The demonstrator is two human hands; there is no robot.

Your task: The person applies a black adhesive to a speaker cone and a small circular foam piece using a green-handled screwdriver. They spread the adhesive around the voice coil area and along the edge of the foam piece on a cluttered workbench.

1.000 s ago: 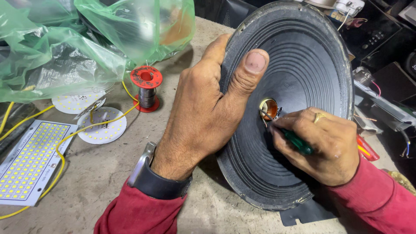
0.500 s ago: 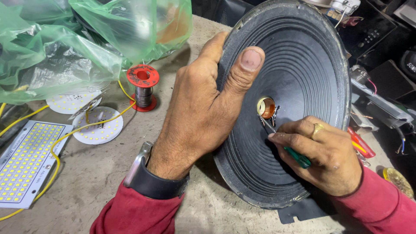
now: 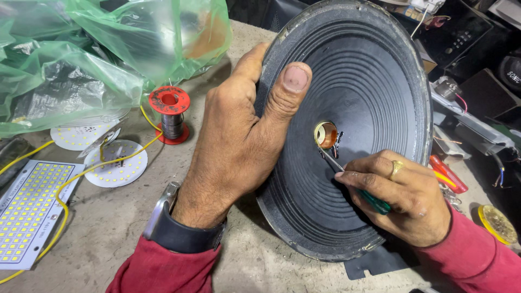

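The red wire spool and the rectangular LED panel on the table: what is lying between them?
In the head view, two round white LED discs and a yellow wire lie between the red wire spool and the rectangular LED panel.

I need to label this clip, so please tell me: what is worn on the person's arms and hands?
Both arms have red long sleeves. The left hand has a wristwatch with a dark strap and a metal case. The right hand has a gold ring on one finger. No gloves.

Both arms wear red sleeves (image 3: 163,268). Just above the left cuff sits a wristwatch (image 3: 182,230) with a dark band and what looks like a metal case. The right hand (image 3: 404,198) carries a gold ring (image 3: 396,169) on one finger.
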